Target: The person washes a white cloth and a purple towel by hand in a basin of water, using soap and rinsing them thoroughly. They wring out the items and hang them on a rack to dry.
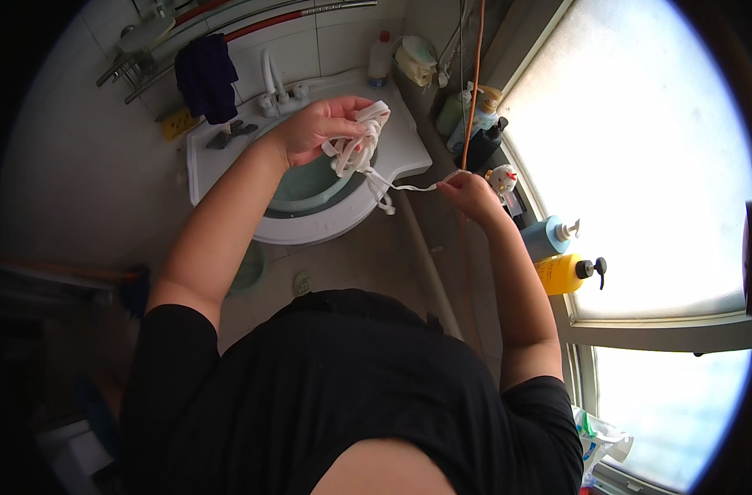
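My left hand (pixel 317 130) grips a loose, looped bundle of white flat cord (pixel 357 145) above the washbasin. One strand runs from the bundle to the right, where my right hand (pixel 465 189) pinches it between thumb and fingers. Short ends of the cord dangle below the bundle, over the basin's front rim. Under my left hand, a pale green plastic tub (pixel 311 185) sits in the white washbasin (pixel 326 229). The white faucet (pixel 271 80) stands at the basin's back.
A dark purple cloth (pixel 208 77) hangs from a rail at the back left. Pump bottles, among them a blue one (pixel 546 238) and a yellow one (pixel 561 274), line the window ledge by my right arm. An orange hose (pixel 475 80) hangs near my right hand. A red-capped bottle (pixel 380 60) stands on the basin's back corner.
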{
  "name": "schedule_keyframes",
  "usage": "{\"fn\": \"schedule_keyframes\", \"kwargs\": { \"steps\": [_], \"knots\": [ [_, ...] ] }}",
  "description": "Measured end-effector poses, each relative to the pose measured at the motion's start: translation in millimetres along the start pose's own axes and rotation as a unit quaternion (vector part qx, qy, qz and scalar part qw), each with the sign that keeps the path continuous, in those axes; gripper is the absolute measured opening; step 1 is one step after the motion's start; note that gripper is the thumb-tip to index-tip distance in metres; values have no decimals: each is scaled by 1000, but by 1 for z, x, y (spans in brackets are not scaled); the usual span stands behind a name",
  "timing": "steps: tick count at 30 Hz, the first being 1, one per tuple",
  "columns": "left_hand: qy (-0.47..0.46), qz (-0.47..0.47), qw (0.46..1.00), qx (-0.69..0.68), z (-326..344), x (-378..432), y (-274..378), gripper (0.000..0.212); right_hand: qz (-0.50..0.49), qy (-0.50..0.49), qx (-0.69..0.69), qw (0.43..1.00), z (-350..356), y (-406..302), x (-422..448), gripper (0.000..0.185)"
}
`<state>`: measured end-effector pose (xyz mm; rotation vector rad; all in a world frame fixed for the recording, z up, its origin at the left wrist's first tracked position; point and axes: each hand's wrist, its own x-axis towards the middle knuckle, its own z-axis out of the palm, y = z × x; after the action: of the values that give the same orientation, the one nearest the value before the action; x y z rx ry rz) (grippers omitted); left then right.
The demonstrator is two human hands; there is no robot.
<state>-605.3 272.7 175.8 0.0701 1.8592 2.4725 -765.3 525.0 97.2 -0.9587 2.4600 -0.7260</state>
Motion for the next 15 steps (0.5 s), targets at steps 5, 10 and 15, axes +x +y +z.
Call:
{"fn": "schedule_keyframes", "kwargs": {
  "steps": [5, 10, 15],
  "knots": [
    [-30, -22, 999, 30, 41, 6, 8, 47, -130, -46, 243, 960, -2, -52, -12, 44],
    [-79, -6, 995, 65, 41, 1, 23, 53, -265, -141, 460, 836, 8, -73, -12, 46],
    [10, -77, 984, 161, 20, -22, 28, 47, -132, -115, 481, 859, -21, -53, -11, 19]
  ]
}}
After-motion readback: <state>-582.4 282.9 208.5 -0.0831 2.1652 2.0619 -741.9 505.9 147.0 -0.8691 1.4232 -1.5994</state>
